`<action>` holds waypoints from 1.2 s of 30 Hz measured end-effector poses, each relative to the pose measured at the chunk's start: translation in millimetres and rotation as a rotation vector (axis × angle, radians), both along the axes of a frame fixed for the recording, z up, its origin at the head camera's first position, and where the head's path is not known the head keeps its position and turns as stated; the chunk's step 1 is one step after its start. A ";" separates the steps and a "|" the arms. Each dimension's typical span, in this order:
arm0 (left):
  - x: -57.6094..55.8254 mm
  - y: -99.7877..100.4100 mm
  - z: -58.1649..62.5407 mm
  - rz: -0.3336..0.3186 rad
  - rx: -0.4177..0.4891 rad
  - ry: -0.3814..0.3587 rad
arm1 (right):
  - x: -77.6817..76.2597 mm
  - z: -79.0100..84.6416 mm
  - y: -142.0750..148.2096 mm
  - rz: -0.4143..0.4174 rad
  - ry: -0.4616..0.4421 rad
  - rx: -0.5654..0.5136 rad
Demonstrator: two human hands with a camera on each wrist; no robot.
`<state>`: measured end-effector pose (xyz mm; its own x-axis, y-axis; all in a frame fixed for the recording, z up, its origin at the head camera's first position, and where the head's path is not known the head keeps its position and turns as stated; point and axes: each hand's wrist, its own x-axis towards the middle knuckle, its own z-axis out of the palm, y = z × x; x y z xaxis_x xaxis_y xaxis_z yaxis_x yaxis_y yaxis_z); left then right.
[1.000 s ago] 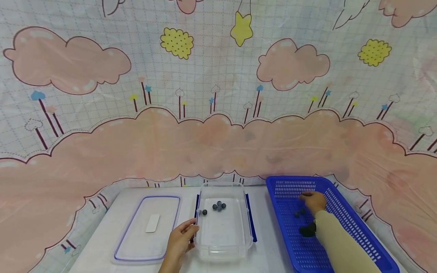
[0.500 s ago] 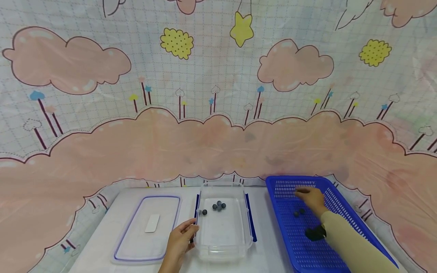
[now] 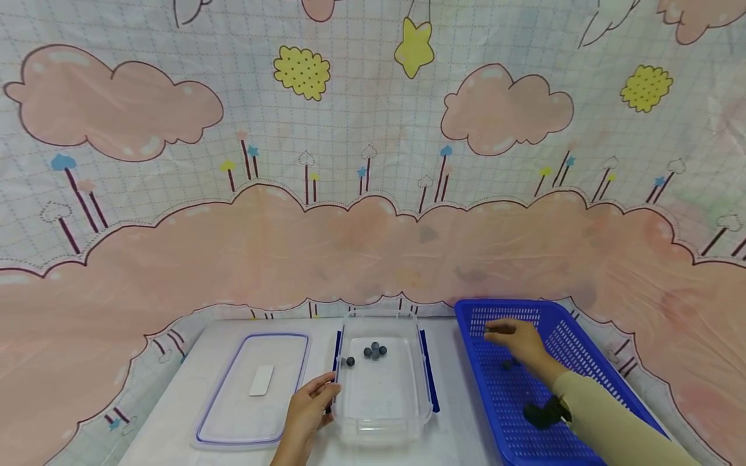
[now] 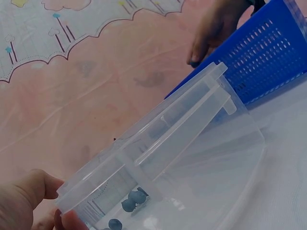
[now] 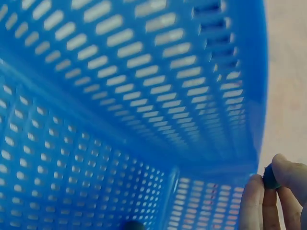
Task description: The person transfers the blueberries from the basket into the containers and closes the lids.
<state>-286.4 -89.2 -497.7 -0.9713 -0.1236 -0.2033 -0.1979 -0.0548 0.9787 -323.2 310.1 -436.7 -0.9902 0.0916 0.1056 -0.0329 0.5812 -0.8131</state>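
Note:
My left hand point(image 3: 309, 408) grips the left wall of a clear plastic food container point(image 3: 381, 398). Several blueberries point(image 3: 375, 351) lie on its floor toward the far end, one apart near the left wall. My right hand point(image 3: 520, 343) is raised at the left side of a blue plastic basket point(image 3: 474, 372). Between thumb and fingertips it pinches a blueberry point(image 5: 271, 177), plain in the right wrist view. Blueberries point(image 3: 508, 365) also lie on the basket's floor, partly hidden by the right hand.
Left of the container, a clear lid point(image 3: 233, 414) with a blue-edged seal lies flat on the white table point(image 3: 169, 414), a white rectangle point(image 3: 261, 380) on it. Dark blue clips point(image 3: 428, 372) flank the container. A patterned cloth point(image 3: 373, 252) hangs behind.
My right hand has moved left across the basket, toward its left wall, carrying the blueberry. The left hand stays on the container.

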 end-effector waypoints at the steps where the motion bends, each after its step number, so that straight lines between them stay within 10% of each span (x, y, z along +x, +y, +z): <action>1: 0.1 0.1 0.0 -0.001 0.000 0.001 | 1.5 0.8 -1.0 0.003 -0.003 -0.011; 36: -1.3 -4.1 -0.6 -0.014 0.005 -0.001 | 12.3 1.0 -48.7 0.056 -0.053 -0.121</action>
